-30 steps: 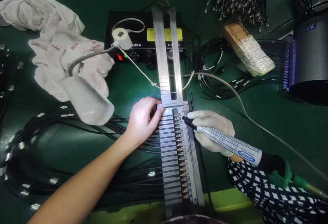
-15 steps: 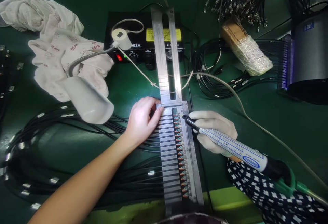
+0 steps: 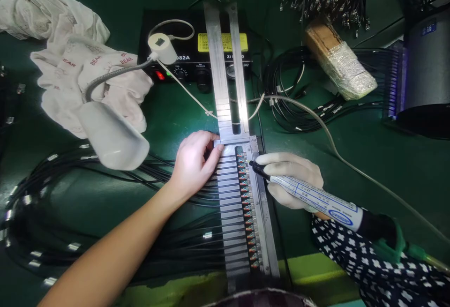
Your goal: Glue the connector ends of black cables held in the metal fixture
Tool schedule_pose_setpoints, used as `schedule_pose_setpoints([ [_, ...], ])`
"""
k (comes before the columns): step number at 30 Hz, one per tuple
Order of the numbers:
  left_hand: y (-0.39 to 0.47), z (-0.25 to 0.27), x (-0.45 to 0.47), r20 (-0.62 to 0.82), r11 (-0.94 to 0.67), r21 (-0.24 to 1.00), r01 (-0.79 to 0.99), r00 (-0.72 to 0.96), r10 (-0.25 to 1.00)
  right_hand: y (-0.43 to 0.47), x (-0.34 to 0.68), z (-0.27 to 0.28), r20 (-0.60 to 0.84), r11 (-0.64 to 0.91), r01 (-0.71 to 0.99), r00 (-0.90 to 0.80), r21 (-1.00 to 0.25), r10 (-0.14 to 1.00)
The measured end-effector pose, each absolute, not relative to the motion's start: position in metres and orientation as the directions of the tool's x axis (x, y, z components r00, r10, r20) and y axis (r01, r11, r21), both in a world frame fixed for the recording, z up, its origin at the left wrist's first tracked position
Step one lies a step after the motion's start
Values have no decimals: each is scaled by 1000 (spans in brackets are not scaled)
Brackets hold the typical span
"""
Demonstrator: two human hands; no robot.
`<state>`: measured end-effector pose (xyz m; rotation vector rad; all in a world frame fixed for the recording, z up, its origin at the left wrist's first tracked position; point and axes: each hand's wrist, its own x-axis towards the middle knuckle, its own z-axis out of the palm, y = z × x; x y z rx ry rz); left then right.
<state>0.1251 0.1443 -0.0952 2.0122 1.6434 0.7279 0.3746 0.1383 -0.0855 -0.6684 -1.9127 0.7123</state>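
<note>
My bare left hand [image 3: 195,161] grips the left edge of a long slotted metal fixture [image 3: 230,190], thumb on top and the other fingers partly hidden at its side. Black cables [image 3: 197,194] run into the fixture's slots from the left, ending in a row of small connectors with coloured wires [image 3: 247,201]. In my gloved right hand [image 3: 295,175] is a labelled glue dispensing syringe [image 3: 316,199], fingers closed round its front. Its black tip points left at the upper connectors; whether it touches one I cannot tell. A green cap and hose join its rear end.
Behind the fixture stands a black dispenser controller [image 3: 197,68], with a second slotted metal plate [image 3: 214,63] reaching over it. A white lamp [image 3: 114,138] and crumpled cloth [image 3: 94,72] lie left. At right are coiled cables [image 3: 281,96], a wrapped block [image 3: 346,68] and a grey cylindrical device [image 3: 427,63].
The syringe tip has shifted slightly toward me along the connector row, my right hand with it. My left hand keeps its hold on the fixture. The whole view has moved a little.
</note>
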Motion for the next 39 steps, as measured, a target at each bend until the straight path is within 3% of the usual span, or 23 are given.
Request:
schedule_pose_setpoints([
  [28, 144, -96, 125, 125, -197, 626, 755, 152, 980, 140, 374, -88, 580, 666, 146, -381, -731, 720],
  [39, 144, -97, 124, 125, -201, 623, 756, 157, 980, 132, 376, -80, 641, 721, 122, -375, -682, 670],
])
